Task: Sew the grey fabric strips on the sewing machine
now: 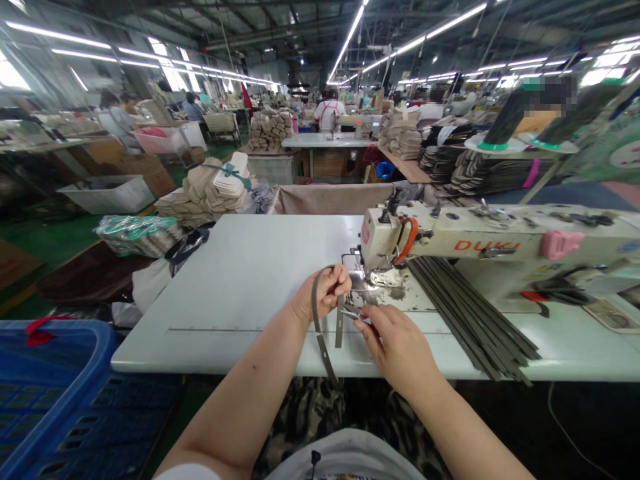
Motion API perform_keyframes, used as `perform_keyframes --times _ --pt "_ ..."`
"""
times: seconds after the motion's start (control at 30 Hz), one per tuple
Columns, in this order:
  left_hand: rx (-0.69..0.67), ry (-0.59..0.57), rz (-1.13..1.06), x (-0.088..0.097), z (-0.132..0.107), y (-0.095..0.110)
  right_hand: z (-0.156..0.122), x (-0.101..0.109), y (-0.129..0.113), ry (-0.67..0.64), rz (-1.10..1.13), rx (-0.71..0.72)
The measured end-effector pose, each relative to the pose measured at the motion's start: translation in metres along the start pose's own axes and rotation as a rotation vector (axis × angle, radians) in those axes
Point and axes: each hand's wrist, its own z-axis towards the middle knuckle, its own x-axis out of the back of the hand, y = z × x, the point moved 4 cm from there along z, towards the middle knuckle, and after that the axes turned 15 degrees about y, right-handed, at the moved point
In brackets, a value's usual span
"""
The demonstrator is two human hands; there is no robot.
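My left hand [327, 291] is closed on a narrow grey-green strap [315, 301], which loops over the back of the hand. Two ends of strap hang below it, with small light marks or slots in them. My right hand [397, 343] pinches small metal thread snips [353, 311], whose blades lie against the hanging strap end. Just beyond both hands is the needle area of a white sewing machine [395, 240]. A bundle of similar straps [470, 320] lies across the table to the right, partly under the machine arm.
The white sewing table [240, 287] has a printed ruler near its front edge. A blue plastic basket [100, 353] stands at the left. Stacked beige pieces [210, 187] lie beyond the table, and thread cones [505, 120] stand at the right. People work farther back.
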Motion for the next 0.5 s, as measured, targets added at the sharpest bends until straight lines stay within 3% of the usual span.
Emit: perform_keyframes --times 0.33,0.4,0.5 --pt "0.002 -0.024 -0.046 0.001 0.001 -0.003 -0.003 0.000 0.000 0.008 -0.020 0.007" --pt "0.004 -0.032 -0.051 0.000 0.001 -0.003 -0.004 -0.002 0.003 -0.025 0.054 -0.092" --pt "0.020 -0.052 -0.046 -0.002 0.000 -0.002 -0.004 -0.006 0.009 -0.076 0.310 -0.369"
